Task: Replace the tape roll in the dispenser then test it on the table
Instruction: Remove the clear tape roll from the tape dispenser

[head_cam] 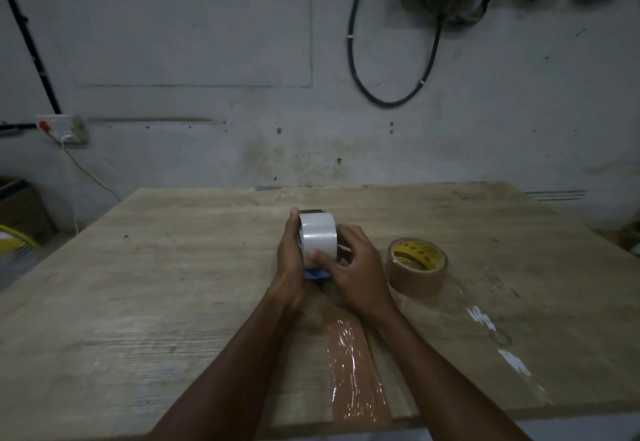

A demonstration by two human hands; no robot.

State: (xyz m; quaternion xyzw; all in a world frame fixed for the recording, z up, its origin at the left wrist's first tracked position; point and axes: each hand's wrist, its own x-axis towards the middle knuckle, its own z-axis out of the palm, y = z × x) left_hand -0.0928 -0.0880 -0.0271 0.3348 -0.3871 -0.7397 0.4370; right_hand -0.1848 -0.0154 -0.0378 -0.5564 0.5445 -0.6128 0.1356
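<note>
Dim light falls over your wooden worktop (173,267), which butts against a stained grey wall with a looped black cable (391,59) hanging on it. Near the middle of the worktop you hold a clear tape roll (317,236) upright between both hands. Your left hand (289,260) is closed around its left side, thumb tip up by the top edge. Your right hand (360,267) curls around the right side, thumb pressed on the roll's face. Only a blue scrap of the dispenser (313,273) peeks out under the roll, plus a dark edge at the top; the rest is hidden behind your hands, so you cannot tell how the roll sits on it. Just right of your right hand, a brown tape roll (417,267) lies flat. A shiny brown tape strip (356,371) runs to the worktop's near edge, between your forearms. Glare blurs the marks toward the right edge.
</note>
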